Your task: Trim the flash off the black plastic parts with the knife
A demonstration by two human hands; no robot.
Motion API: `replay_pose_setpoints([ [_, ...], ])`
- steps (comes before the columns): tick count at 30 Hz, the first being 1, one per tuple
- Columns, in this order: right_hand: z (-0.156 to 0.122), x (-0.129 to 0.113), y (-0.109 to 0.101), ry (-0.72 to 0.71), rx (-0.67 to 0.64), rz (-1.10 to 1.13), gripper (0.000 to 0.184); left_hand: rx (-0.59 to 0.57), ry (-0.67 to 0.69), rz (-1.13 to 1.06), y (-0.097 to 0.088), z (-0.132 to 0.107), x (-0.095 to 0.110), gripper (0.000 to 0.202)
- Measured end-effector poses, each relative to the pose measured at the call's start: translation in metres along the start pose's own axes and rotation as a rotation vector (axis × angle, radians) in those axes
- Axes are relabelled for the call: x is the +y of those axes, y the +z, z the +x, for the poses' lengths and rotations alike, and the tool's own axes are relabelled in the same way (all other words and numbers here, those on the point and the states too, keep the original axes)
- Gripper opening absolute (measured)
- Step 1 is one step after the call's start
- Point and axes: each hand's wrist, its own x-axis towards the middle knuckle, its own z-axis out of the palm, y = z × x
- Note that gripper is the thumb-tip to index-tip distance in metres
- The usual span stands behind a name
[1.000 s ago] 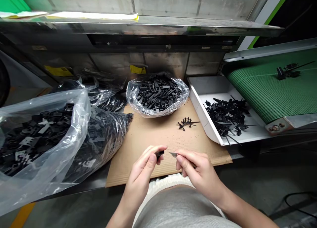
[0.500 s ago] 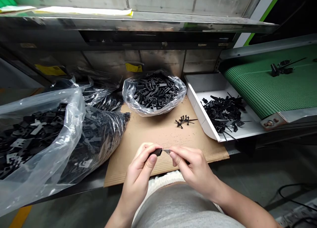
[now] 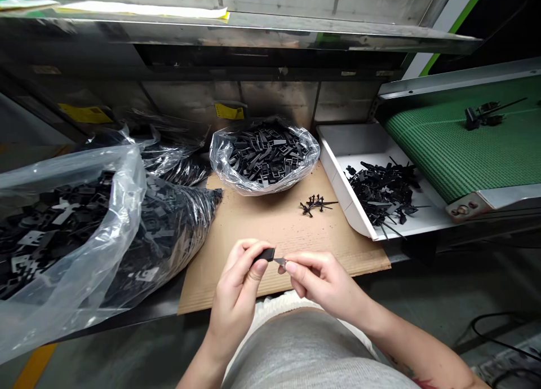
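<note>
- While the left hand (image 3: 236, 282) pinches a small black part (image 3: 265, 255) between thumb and fingers, the right hand (image 3: 319, 276) is closed on a slim blade (image 3: 280, 261); any handle is hidden in the palm.
- Governing relation: the part lies to the left of the right hand's fingertips, with the blade spanning the space between. Its long axis runs roughly across the view, rising slightly towards the exposed end, which faces right.
- The blade points left, its tip at the lower corner of that exposed end — whether the two touch cannot be confirmed from this angle.
- The part sits within the left grip, its rear portion covered by fingers. The left hand is therefore the nearer; the right is just beside.
- Both hands are at the near edge of a cardboard sheet (image 3: 249, 217). A branched black piece (image 3: 316, 204) lies on the sheet beyond the right hand, apart from it.
- Further back stands an open clear bag (image 3: 220, 155) of black parts. To the right is a white tray (image 3: 344, 194) holding a heap — beside a green conveyor belt (image 3: 443, 146). A larger open plastic bag (image 3: 103, 253) is at left.
</note>
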Motion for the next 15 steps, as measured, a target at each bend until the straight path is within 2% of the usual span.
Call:
replay_pose_setpoints([
  [3, 0.000, -0.001, 0.002, -0.015, 0.013, -0.006, 0.031, -0.009, 0.018, 0.003, -0.002, 0.000, -0.003, 0.018],
  [5, 0.000, -0.001, 0.002, 0.025, -0.012, 0.092, 0.026, -0.018, 0.045, 0.027, -0.003, 0.001, -0.004, 0.019],
  [8, 0.003, 0.001, 0.001, 0.215, -0.147, 0.440, 0.018, -0.003, 0.160, 0.178, -0.002, 0.001, -0.006, 0.022],
  [12, 0.010, 0.007, -0.008, 0.484, -0.409, 0.921, 0.017, 0.114, 0.383, 0.434, 0.000, 0.001, -0.011, 0.032],
  [13, 0.012, 0.008, -0.011, 0.517, -0.456, 0.992, 0.016, 0.134, 0.408, 0.463, 0.000, 0.001, -0.012, 0.034],
  [15, 0.014, 0.010, -0.016, 0.501, -0.437, 1.036, 0.014, 0.147, 0.401, 0.461, 0.001, 0.001, -0.015, 0.033],
])
